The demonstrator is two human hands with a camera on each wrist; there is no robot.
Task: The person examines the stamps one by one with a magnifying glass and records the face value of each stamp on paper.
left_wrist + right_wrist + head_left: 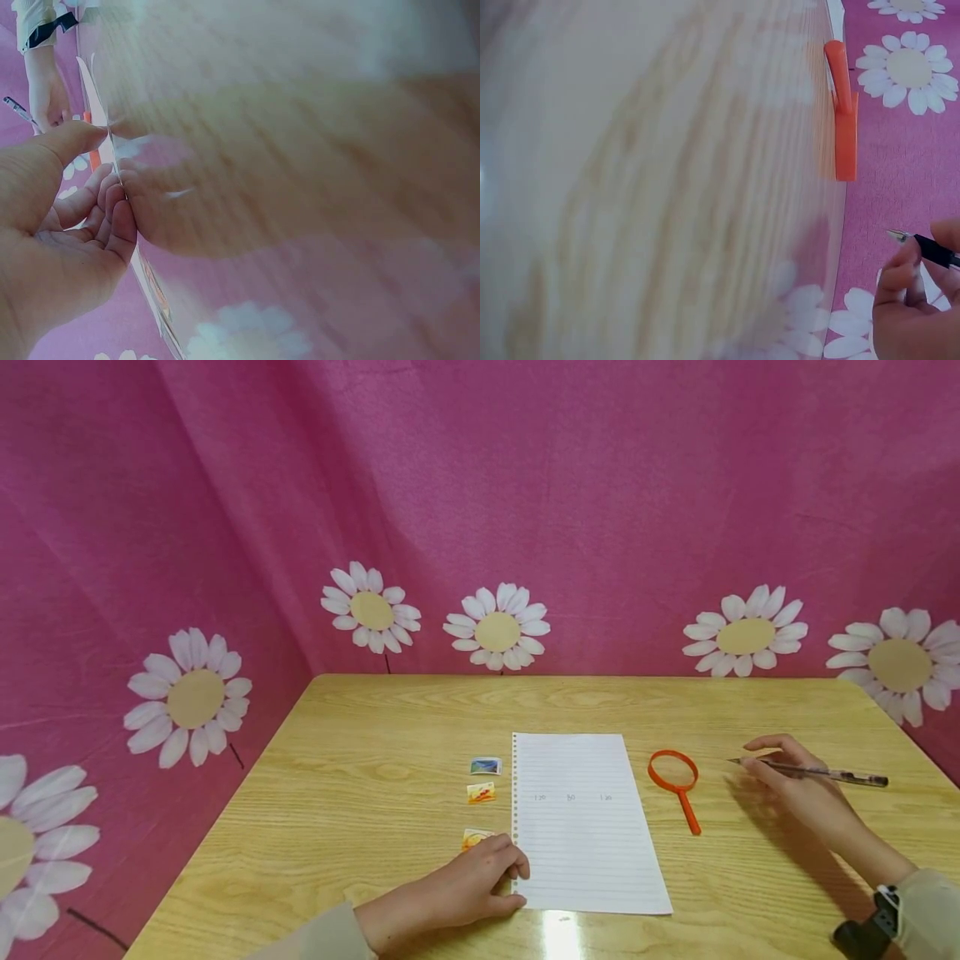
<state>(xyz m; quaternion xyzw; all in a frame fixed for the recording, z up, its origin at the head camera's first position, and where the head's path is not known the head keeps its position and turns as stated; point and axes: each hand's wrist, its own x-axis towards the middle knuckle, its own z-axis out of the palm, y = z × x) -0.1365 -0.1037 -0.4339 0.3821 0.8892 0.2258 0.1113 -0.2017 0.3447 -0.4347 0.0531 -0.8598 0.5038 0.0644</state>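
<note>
A sheet of lined paper [585, 860] with punched holes down its left side lies on the table, with a few handwritten numbers across it. My left hand [472, 881] rests at the sheet's lower left edge, fingers loosely bent, thumb and fingertips touching down there. In the head view, my right hand [806, 793] pinches a pen [825, 772] above the table, its tip pointing left. The right wrist view shows the pen's dark grip [934, 250] between thumb and fingers. Between the paper and that hand lies an orange magnifying glass [689, 812].
Left of the sheet are a blue-green stamp-like picture [486, 766], a yellow one [481, 792] and another yellow one [474, 837], partly hidden by my left hand. A pink curtain [600, 510] with daisies stands behind the wooden table [337, 802].
</note>
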